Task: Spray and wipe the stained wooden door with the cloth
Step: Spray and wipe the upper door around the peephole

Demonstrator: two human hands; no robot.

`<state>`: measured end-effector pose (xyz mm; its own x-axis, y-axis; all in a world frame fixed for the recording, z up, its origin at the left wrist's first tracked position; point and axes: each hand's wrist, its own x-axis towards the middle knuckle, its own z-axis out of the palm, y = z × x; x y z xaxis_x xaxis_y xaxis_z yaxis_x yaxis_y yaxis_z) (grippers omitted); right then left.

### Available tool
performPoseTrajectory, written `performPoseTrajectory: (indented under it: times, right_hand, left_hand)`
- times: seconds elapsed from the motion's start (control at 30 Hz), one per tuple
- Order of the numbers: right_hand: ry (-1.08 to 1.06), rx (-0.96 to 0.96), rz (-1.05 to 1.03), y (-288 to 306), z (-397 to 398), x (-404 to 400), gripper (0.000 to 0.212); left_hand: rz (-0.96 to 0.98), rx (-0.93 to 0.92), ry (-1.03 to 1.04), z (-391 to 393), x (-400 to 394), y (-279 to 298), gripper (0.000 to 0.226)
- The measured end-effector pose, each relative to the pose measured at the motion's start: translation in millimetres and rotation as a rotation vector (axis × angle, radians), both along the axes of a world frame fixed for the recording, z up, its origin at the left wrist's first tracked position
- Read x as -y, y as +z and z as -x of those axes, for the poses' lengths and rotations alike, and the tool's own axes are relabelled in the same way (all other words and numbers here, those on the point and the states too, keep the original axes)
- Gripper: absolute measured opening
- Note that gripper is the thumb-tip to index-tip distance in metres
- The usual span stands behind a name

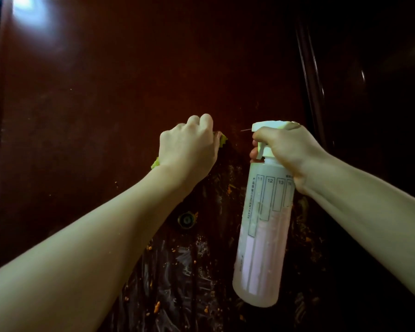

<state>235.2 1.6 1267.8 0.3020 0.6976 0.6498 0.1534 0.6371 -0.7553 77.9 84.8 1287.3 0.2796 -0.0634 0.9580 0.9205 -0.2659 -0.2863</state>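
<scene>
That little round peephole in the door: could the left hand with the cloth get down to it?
Probably yes: the left hand presses the cloth on the door just above the peephole, nothing between.

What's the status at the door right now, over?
Left hand grips green cloth against door. Right hand holds spray bottle, finger on trigger. Orange smears remain below; nothing blocking.

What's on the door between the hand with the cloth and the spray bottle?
In the head view, only door lies between the left hand and the spray bottle: dark wood with a thin pale streak, smears lower down.
</scene>
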Motion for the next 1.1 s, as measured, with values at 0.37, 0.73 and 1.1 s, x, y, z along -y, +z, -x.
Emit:
performPoseTrajectory:
  times: [0.37,0.73,1.1]
  right_hand:
    - [0.123,0.027,0.020,-8.6,-20.9,-3.5,0.018]
    - [0.112,0.073,0.059,-17.7,-49.6,-5.9,0.015]
    - [0.125,0.020,0.025,-8.4,-64.5,-4.7,0.011]
  left_hand:
    - [-0.037,0.082,0.021,-14.9,2.6,30.6,0.035]
    - [-0.067,-0.283,0.085,-35.9,5.1,-22.6,0.026]
    - [-0.067,-0.004,0.058,-65.5,1.8,21.8,0.031]
